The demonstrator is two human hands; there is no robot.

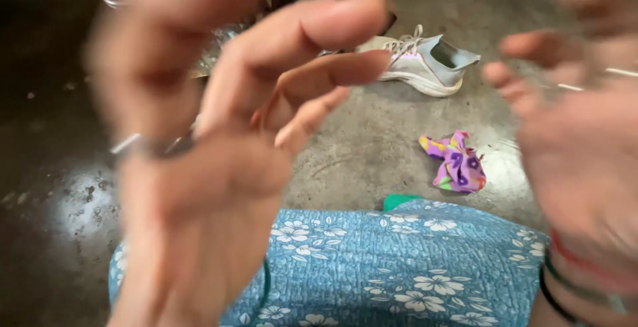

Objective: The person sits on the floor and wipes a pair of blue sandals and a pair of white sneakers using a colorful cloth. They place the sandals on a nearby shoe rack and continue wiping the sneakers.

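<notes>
Nearest the camera, the left hand is raised with fingers spread and curled, grasping nothing; motion blur obscures detail. Right hand is likewise raised, released, and blurred, with wristbands at the wrist. Between and below both hands lies blue floral fabric. On the concrete floor beyond: a crumpled purple patterned cloth, nearer the right hand, and a white sneaker farther off.

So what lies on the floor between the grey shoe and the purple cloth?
Nothing: in the head view, only bare concrete floor separates the shoe from the crumpled cloth.
</notes>
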